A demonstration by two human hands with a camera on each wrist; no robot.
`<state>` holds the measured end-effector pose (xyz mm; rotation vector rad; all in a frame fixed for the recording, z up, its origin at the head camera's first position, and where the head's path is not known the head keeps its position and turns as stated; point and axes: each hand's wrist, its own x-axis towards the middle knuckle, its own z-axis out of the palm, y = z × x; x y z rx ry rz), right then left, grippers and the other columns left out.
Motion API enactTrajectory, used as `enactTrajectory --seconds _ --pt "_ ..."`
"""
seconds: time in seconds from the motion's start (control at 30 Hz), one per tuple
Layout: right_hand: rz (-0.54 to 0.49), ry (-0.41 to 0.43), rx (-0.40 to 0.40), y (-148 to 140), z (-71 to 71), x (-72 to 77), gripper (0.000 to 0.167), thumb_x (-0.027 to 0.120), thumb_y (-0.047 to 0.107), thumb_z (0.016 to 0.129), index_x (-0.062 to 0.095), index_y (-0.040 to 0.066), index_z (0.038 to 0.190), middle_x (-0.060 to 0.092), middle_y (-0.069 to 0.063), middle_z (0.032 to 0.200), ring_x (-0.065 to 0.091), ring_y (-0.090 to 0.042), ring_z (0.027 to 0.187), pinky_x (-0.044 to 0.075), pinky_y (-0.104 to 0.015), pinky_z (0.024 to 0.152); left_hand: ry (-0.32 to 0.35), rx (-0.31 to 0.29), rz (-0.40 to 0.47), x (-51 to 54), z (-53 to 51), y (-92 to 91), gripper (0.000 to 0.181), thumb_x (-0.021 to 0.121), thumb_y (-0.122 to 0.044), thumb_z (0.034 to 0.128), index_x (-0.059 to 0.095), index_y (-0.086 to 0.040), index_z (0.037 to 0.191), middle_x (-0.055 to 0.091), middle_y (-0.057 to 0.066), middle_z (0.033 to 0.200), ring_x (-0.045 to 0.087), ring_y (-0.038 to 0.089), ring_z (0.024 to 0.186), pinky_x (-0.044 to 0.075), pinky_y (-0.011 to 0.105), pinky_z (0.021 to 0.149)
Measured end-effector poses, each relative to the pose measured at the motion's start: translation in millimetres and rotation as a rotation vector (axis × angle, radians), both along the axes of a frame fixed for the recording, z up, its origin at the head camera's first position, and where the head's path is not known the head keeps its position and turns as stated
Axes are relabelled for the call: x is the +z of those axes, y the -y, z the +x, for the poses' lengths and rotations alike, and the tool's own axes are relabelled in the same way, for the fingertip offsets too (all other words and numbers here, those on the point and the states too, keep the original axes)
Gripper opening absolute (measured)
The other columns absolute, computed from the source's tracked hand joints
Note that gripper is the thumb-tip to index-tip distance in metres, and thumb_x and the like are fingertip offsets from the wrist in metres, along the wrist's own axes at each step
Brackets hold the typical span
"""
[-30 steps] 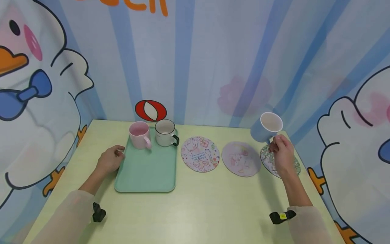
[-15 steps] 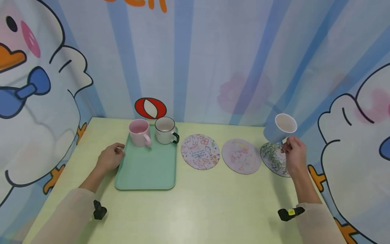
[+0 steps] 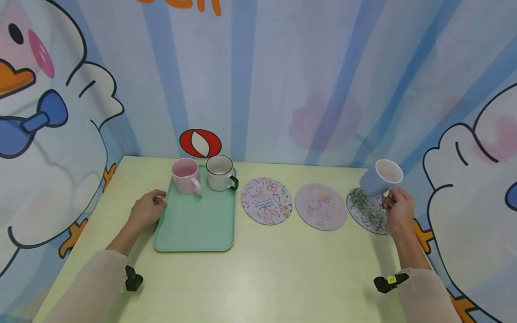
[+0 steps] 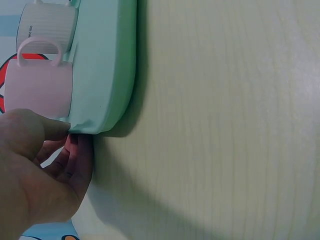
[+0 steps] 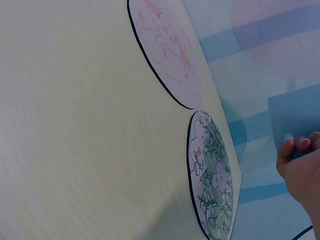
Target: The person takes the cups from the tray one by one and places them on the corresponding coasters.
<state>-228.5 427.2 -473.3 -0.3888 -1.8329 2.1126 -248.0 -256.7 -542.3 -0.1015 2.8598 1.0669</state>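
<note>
Left hand: the left hand [image 3: 148, 210] pinches the left side of the tray, thumb over the rim and fingers under it.
Tray: the green tray [image 3: 194, 229] lies on the table [image 3: 282, 273]; a tug or lift at that side could slide or tip it and upset the mugs.
Pink mug: the pink mug [image 3: 185, 179] stands upright at the tray's back, its handle towards the front right, near the left hand.
White mug: the white mug [image 3: 218, 179] stands just beside it, its black handle by the tray's right edge, where a passing sleeve might catch it.
Coasters: the flowered coaster [image 3: 266, 202], then the pink coaster [image 3: 321, 207], then the green coaster [image 3: 365, 211], flat in a row.
Blue mug, risk: the blue mug [image 3: 373, 181] is held up above the back of the green coaster; lowered there, it could land partly off it, and a loose hold on the handle might let it swing or tilt.
Right hand: the right hand [image 3: 400, 211] grasps the blue mug's handle, which the fingers mostly hide.
Blue mug, from the grip: its body lies beyond and left of the fingers.
</note>
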Motion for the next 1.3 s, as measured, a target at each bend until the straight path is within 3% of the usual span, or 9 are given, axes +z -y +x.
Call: enactTrajectory --seconds 0.37,0.73,0.97,1.3 --pt "0.044 0.107 -0.051 -14 4.2 -24.7 0.036 0.037 0.020 0.115 0.041 0.005 0.082 0.033 -0.002 0.071 0.036 -0.023 0.073 0.041 -0.029 0.066 -0.002 -0.004 -0.005 -0.1 6.2 3.0 0.041 0.054 -0.017 0.1065 0.056 0.005 0.141 0.066 0.024 0.118 0.063 0.035 0.098 0.048 0.046 0.081" --pt "0.125 0.194 -0.097 -21 1.6 -35.1 0.036 0.033 0.025 0.116 0.042 0.005 0.088 0.036 -0.002 0.082 0.036 -0.021 0.077 0.035 -0.033 0.074 0.000 0.000 -0.005 2.2 5.7 3.9 0.041 0.053 -0.016 0.1062 0.055 0.005 0.141 0.065 0.024 0.117 0.062 0.036 0.099 0.048 0.049 0.082" --pt "0.090 0.235 -0.122 -27 2.4 -38.7 0.035 0.034 0.023 0.116 0.044 0.006 0.087 0.038 -0.002 0.080 0.037 -0.020 0.076 0.036 -0.033 0.072 -0.004 -0.002 -0.004 5.1 5.2 1.5 0.041 0.054 -0.016 0.1063 0.056 0.005 0.142 0.065 0.024 0.117 0.063 0.036 0.099 0.048 0.047 0.082" --pt "0.137 0.272 -0.130 -31 6.4 -47.1 0.040 0.031 0.028 0.117 0.041 0.007 0.083 0.037 0.000 0.077 0.037 -0.021 0.075 0.037 -0.033 0.072 0.004 -0.006 0.003 -0.8 -1.6 1.4 0.041 0.053 -0.017 0.1070 0.055 0.005 0.142 0.065 0.024 0.118 0.063 0.035 0.100 0.049 0.048 0.083"
